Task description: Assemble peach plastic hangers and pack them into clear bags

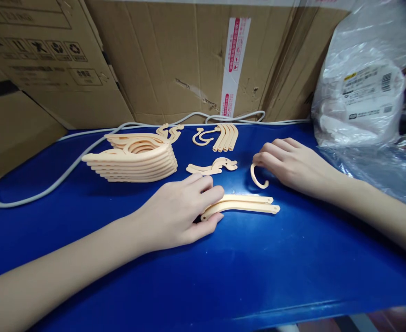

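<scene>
My left hand [185,207] is closed round one end of two curved beige plastic hanger arms [247,205]. They lie side by side with their far ends pointing right. My right hand [282,159], at the right, pinches a beige hanger hook [258,180] whose curved end hangs toward the table; its other end is hidden by the fingers. Between and beyond my hands lie small beige hanger parts [211,167], partly overlapping. Farther back, several short curved arms [225,137] sit in a row next to loose hooks [201,137].
A stack of beige hanger pieces [134,161] stands at the left, with more small parts [170,133] behind it. A pale cable [68,173] curves along the back and left of the blue table [203,281]. Cardboard boxes [175,60] wall the back; wrapped plastic bags [362,97] stand at right.
</scene>
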`<act>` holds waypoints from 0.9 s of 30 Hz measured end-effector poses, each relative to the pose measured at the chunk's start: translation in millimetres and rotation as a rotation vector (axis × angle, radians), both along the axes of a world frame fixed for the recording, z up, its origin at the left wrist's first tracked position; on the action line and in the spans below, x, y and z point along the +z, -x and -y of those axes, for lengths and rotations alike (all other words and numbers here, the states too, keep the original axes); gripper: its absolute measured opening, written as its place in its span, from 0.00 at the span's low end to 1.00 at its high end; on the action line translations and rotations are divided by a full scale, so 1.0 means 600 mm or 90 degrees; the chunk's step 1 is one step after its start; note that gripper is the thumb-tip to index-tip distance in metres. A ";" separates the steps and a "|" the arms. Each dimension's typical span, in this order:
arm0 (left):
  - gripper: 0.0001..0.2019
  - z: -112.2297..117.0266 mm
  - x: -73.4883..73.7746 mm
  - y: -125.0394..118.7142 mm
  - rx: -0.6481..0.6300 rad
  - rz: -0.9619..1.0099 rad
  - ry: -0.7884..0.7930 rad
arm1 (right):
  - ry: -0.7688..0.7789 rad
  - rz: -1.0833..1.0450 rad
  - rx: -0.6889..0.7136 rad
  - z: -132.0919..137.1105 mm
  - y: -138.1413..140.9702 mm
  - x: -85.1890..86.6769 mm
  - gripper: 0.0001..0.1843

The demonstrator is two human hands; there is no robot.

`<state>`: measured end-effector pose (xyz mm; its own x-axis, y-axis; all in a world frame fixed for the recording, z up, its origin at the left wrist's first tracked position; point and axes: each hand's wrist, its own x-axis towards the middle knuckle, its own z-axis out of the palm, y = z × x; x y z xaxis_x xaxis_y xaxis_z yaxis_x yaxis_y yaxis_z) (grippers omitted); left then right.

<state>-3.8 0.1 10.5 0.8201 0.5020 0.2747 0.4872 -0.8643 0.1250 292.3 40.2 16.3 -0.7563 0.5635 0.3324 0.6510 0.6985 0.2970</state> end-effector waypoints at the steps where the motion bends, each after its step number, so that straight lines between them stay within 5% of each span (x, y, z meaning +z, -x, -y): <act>1: 0.07 0.001 0.001 0.000 -0.001 -0.005 -0.004 | 0.054 -0.094 -0.005 0.003 0.003 -0.001 0.11; 4: 0.07 0.002 0.004 0.000 -0.008 -0.012 0.000 | 0.212 -0.341 -0.001 0.015 0.015 -0.002 0.07; 12: 0.08 0.009 0.012 -0.004 -0.012 -0.036 0.020 | 0.583 -0.743 -0.009 0.050 0.064 0.002 0.03; 22: 0.06 0.016 0.007 -0.003 0.013 0.073 -0.013 | 0.659 -0.766 0.019 0.038 0.108 0.005 0.07; 27: 0.07 0.013 0.031 -0.002 0.073 0.224 0.234 | 0.702 -0.772 0.020 0.040 0.107 0.002 0.07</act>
